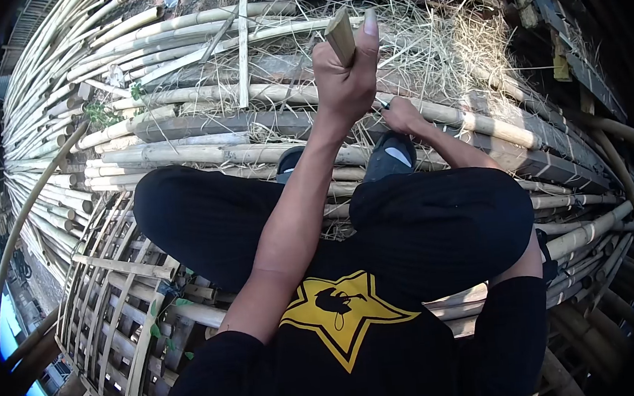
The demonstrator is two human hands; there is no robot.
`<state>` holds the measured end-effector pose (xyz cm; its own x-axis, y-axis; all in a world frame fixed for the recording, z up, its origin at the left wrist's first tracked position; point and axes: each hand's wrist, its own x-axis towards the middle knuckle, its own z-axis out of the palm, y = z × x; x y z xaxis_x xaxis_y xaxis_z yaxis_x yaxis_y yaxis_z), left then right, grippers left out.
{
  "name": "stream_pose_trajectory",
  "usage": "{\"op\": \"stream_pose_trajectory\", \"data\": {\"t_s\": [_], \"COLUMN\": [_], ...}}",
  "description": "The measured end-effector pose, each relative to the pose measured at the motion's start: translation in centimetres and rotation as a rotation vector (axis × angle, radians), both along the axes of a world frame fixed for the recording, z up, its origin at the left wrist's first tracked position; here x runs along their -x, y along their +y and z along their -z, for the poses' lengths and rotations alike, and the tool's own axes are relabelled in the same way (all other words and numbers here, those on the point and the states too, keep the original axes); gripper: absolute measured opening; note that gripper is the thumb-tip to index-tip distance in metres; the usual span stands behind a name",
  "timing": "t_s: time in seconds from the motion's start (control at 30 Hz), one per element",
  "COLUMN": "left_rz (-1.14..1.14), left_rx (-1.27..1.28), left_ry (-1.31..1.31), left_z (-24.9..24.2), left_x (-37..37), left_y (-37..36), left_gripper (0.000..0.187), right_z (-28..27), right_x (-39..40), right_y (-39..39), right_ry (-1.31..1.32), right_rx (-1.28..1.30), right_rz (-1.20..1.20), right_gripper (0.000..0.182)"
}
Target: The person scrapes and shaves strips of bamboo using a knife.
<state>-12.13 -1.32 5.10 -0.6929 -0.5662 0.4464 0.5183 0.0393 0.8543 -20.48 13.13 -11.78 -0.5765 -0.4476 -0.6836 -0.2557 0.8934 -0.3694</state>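
Note:
My left hand (347,84) is raised in front of me, its fingers wrapped round a split bamboo piece (341,35) and its thumb pointing up along it. The top end of that piece sticks out above the fist; the lower part is hidden behind my hand and wrist. Lower and to the right, my right hand (403,117) is closed near my right shoe (390,156). A small dark bit shows at its fingertips, too little to name. Beneath both hands lie bamboo poles (290,93) and shavings.
Many long bamboo poles (33,94) fan out on the left. A pale strip (243,51) lies across poles ahead. Thin shavings (425,52) cover the ground at the upper right. A woven bamboo frame (110,311) stands at the lower left. Dark planks (572,36) border the right.

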Motion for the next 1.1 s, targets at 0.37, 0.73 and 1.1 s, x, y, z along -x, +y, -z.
{"op": "stream_pose_trajectory", "data": {"t_s": [0.37,0.73,1.1], "left_rz": [-0.112,-0.191,-0.216], "left_rx": [-0.201,-0.133,-0.120], "left_ry": [-0.009,0.010,0.057], "left_z": [-0.5,-0.8,-0.2], "left_x": [0.2,0.1,0.6], "left_y": [-0.2,2.2,3.5], "left_gripper": [0.045,0.048,0.047], "right_z": [3.9,6.0,4.8], "right_x": [-5.1,-10.1,-10.7], "right_y": [-2.2,-6.9,-10.4], "right_ry": [-0.057,-0.385,-0.687], "right_rx": [0.005,0.576,0.900], "right_rz": [0.437,1.113,1.353], "right_gripper": [0.042,0.023,0.020]}}
